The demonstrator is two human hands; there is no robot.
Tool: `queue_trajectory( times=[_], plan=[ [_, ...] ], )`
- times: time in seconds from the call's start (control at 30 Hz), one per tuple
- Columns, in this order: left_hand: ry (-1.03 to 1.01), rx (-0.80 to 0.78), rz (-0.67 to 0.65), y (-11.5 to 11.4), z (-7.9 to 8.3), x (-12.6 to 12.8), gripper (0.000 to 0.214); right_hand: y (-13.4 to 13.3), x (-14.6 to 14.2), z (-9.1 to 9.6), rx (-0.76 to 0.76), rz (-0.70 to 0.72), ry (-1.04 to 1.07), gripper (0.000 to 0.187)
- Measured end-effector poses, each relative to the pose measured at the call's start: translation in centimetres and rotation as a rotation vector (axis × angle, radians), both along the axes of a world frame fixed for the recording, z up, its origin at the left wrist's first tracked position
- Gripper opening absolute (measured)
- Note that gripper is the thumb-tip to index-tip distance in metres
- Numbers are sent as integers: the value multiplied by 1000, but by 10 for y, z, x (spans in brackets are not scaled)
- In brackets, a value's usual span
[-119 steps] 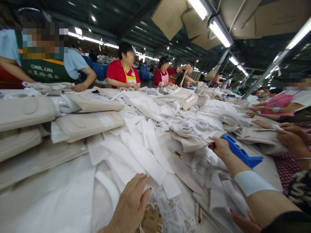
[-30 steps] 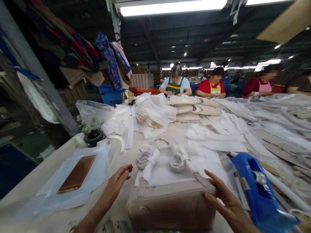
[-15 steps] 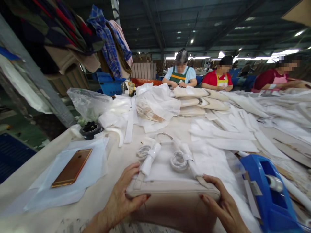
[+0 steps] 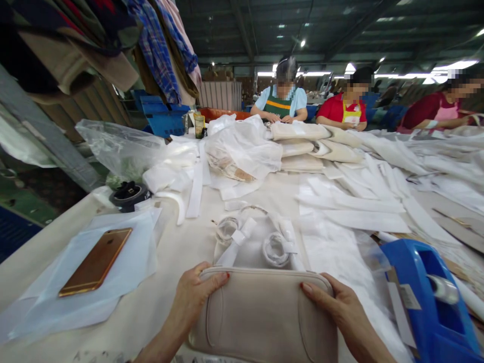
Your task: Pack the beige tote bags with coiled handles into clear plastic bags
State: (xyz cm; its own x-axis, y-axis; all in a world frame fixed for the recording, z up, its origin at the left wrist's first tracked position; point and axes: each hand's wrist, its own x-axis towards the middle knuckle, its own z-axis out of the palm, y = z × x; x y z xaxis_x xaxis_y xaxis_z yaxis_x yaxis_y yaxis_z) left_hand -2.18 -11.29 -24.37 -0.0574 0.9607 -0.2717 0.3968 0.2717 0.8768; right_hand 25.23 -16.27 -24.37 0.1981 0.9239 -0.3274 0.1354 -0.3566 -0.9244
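A beige handbag [image 4: 260,312] is tipped up in front of me, its broad flat face with curved seams turned toward me. My left hand [image 4: 198,290] grips its upper left corner, thumb on the near face and fingers behind. At the upper right corner my right hand [image 4: 333,302] holds it the same way. Beyond the top edge lie the bag's wrapped handle parts: a white-wrapped strap [image 4: 238,242] and a coiled strap [image 4: 276,249] bound in clear film. The bag's far side is hidden.
A gold phone [image 4: 96,262] rests on pale sheets [image 4: 41,312] at left. A blue tape dispenser [image 4: 431,297] stands at right. Behind are a black tape roll [image 4: 130,196], plastic-wrapped pieces [image 4: 242,146] and white foam strips [image 4: 363,222]. Several people sit across the table.
Both hands have tilted the bag, so its broad face now shows more fully and its top edge has risen in view. The camera view has shifted slightly.
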Motion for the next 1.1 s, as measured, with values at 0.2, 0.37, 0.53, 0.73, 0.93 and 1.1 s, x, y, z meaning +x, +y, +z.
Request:
queue_trajectory(
  times=[0.2, 0.37, 0.53, 0.73, 0.93, 1.1],
  plan=[
    [62, -9, 7, 14, -16, 4, 45, 17, 7, -25, -31, 105, -335, 51],
    [81, 29, 0, 16, -20, 4, 43, 15, 1, -16, 239, 9, -783, 53],
    [175, 65, -50, 15, -18, 1, 39, 17, -54, -19, 1035, 261, -1124, 33],
    [592, 240, -83, 23, 10, 18, 43, 27, -88, -45, 1103, 322, -1191, 33],
    [1001, 552, -156, 44, 16, 66, 81, 22, -82, -39, 1129, 311, -1217, 37],
    [850, 844, -122, 51, -6, 62, 74, 20, -84, -39, 1112, 333, -1204, 41]
  ],
)
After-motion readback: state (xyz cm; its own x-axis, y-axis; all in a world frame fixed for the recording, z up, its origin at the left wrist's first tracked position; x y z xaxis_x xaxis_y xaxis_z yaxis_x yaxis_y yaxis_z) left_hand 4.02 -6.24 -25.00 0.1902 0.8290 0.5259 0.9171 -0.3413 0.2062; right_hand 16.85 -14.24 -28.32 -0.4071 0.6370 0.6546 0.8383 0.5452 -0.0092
